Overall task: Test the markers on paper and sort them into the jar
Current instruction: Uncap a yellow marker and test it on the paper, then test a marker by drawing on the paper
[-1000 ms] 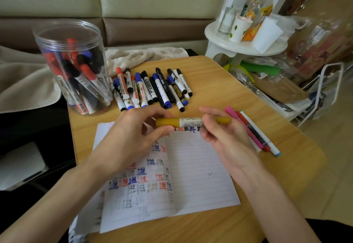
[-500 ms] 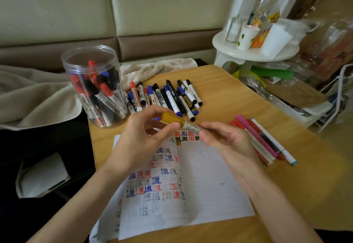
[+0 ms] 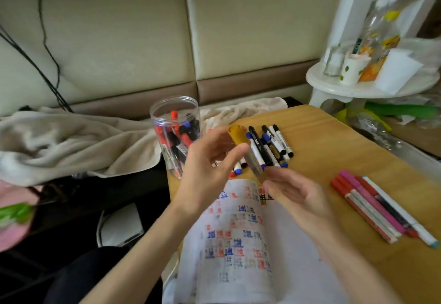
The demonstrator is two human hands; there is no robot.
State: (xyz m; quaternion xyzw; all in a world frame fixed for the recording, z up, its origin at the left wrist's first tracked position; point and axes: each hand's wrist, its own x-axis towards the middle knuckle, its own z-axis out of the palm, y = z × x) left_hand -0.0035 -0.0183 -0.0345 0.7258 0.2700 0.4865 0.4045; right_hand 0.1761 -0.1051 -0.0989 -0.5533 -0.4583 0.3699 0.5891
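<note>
The left hand (image 3: 207,170) is up above the far edge of the paper. Its thumb and fingers are curled round a fat yellow marker (image 3: 239,137) with a mustard cap and a pale body. The marker is tilted. Its cap end points up and away, close to the jar, and its other end slopes down toward the right hand (image 3: 296,192). The right hand's fingertips (image 3: 279,177) are right at the low end of the marker. That spot is blurred, so I cannot tell if they pinch it or only touch it.

The clear round plastic jar (image 3: 167,117) stands on the far left corner of the wooden bench (image 3: 346,151), just left of the left hand. Its top is open. Markers with red, blue and black caps stand inside it.

A row of loose markers (image 3: 274,145) with black and blue caps lies side by side on the bench, right of the jar and farther away than the hands. The left hand hides part of the row.

The white lined paper (image 3: 284,251) lies on the near part of the bench, under both arms. Its left side is full of small red, blue and black marks.

A bunch of thin pens (image 3: 367,204), pink, red, black and white, lies on the right side of the bench, well apart from the hands.

A beige blanket (image 3: 71,146) lies to the left of the bench. A white round side table (image 3: 358,90) with cups and bottles stands at the far right.
</note>
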